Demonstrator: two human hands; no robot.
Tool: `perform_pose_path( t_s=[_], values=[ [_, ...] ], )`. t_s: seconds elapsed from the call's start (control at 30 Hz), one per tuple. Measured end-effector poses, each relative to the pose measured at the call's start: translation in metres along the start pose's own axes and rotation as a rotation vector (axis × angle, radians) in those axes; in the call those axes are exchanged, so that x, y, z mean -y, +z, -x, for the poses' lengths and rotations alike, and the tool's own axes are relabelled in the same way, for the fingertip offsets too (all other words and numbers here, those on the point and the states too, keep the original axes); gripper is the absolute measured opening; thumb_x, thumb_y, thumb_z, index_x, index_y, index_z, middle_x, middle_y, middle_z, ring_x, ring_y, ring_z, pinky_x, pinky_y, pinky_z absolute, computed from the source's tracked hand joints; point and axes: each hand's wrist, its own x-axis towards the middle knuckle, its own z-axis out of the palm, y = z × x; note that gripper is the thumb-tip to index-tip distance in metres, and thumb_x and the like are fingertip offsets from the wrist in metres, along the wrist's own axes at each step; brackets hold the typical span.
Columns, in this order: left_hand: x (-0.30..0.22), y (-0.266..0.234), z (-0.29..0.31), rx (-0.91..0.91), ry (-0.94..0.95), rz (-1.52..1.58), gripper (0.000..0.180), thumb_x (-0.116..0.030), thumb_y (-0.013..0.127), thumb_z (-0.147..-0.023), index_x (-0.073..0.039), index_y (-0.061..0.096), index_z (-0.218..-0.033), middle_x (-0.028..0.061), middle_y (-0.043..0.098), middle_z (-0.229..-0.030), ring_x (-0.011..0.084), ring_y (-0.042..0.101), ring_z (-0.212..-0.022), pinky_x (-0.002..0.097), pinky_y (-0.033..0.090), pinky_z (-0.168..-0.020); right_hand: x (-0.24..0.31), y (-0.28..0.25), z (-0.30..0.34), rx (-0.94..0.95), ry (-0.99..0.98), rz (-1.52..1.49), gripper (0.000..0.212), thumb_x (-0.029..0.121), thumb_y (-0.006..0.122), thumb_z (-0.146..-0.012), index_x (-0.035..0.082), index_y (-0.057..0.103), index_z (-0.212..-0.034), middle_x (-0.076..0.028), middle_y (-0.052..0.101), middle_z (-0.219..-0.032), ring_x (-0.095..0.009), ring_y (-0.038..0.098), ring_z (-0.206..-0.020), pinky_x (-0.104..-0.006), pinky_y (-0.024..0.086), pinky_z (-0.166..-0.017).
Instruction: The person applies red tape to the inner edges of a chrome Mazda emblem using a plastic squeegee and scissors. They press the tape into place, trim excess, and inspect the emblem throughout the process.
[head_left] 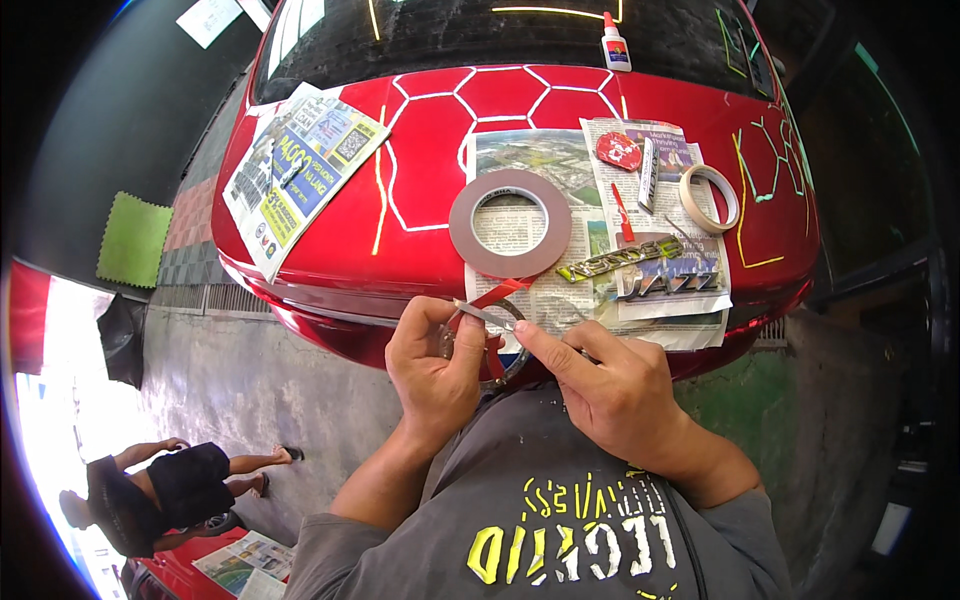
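In front of my chest, my left hand (437, 365) pinches a dark, ring-shaped car emblem (517, 372) between thumb and fingers. A narrow grey strip crosses its upper part, and red tape (500, 292) sticks up from it. My right hand (625, 385) reaches in from the other side, its index fingertip touching the strip's end. The other right fingers are curled; a small dark thing shows between them, too hidden to name. Just beyond the hands, a large roll of grey-brown double-sided tape (470, 245) lies on newspaper (540, 310) on the red car (330, 262).
Chrome letter badges (668, 282), a yellowish badge (610, 262), a red strip (622, 213), a round red piece (618, 151) and masking tape (688, 205) lie right. A glue bottle (615, 45) stands behind. Folded newspaper (310, 165) rests left. Another person (150, 492) is at lower left.
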Motion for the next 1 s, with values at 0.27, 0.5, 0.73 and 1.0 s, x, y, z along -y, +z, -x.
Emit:
perform_pose_path(
  t_s=[0.27, 0.5, 0.73, 1.0],
  values=[
    [0.003, 0.0, 0.001, -0.006, 0.015, -0.032, 0.008, -0.001, 0.066, -0.103, 0.001, 0.06, -0.099, 0.0054, 0.072, -0.09, 0.0079, 0.068, -0.079, 0.0255, 0.058, -0.068, 0.003, -0.001, -0.002, -0.003, 0.03, 0.011, 0.059, 0.006, 0.074, -0.079, 0.016, 0.071, -0.137, -0.001, 0.056, -0.079, -0.017, 0.059, -0.057, -0.0323, 0.05, -0.048],
    [0.004, 0.001, 0.001, -0.013, 0.048, -0.05, 0.006, 0.001, 0.066, -0.102, 0.002, 0.061, -0.098, 0.0043, 0.07, -0.088, 0.0067, 0.067, -0.077, 0.0255, 0.058, -0.068, 0.004, -0.001, -0.003, 0.012, 0.041, -0.014, 0.059, 0.007, 0.075, -0.08, 0.015, 0.07, -0.138, -0.001, 0.055, -0.08, -0.017, 0.061, -0.06, -0.0319, 0.052, -0.05],
    [0.002, 0.006, 0.006, -0.044, 0.052, -0.055, 0.008, 0.0, 0.067, -0.101, 0.002, 0.061, -0.097, 0.0043, 0.071, -0.084, 0.0069, 0.068, -0.075, 0.0262, 0.06, -0.067, 0.006, 0.004, -0.008, 0.015, 0.064, -0.069, 0.058, 0.007, 0.075, -0.08, 0.014, 0.068, -0.138, -0.001, 0.057, -0.081, -0.018, 0.063, -0.063, -0.0333, 0.053, -0.052],
    [0.003, 0.007, 0.005, -0.075, 0.071, -0.071, 0.01, 0.0, 0.067, -0.101, 0.001, 0.06, -0.094, 0.006, 0.071, -0.083, 0.0095, 0.071, -0.073, 0.0275, 0.062, -0.066, 0.008, -0.002, -0.007, 0.049, 0.106, -0.132, 0.055, 0.005, 0.074, -0.084, 0.013, 0.068, -0.138, -0.003, 0.058, -0.08, -0.021, 0.064, -0.062, -0.0354, 0.055, -0.054]
  ],
)
